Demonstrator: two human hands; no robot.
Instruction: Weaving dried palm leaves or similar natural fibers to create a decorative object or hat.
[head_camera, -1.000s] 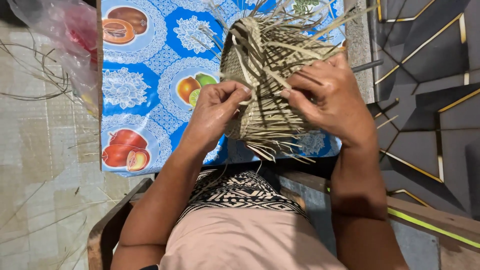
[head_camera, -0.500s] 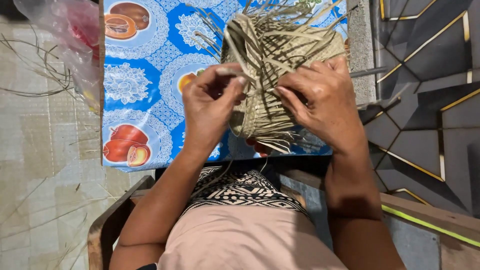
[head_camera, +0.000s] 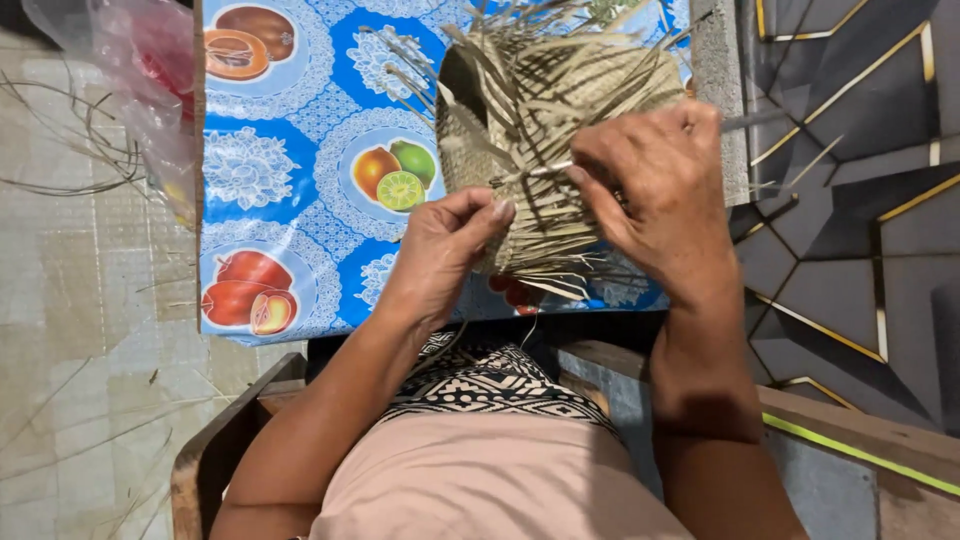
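Note:
A half-woven basket of dry straw-coloured leaf strips (head_camera: 545, 130) lies on its side over the blue fruit-print tablecloth (head_camera: 300, 180), its loose strip ends sticking out all round. My left hand (head_camera: 440, 250) pinches the woven wall at the basket's lower left. My right hand (head_camera: 655, 195) rests on the right side and grips one thin pale strip (head_camera: 548, 168) between thumb and fingers, drawn across the weave.
A crumpled pink plastic bag (head_camera: 130, 70) sits at the table's left corner. Loose leaf strips (head_camera: 70, 150) lie scattered on the tiled floor to the left. A dark geometric-patterned wall or panel (head_camera: 850, 200) stands on the right; a wooden chair frame (head_camera: 220, 450) is below.
The basket has turned so that its opening faces up-left. My left hand slid down its lower left side, and my right hand has taken hold of a single strip.

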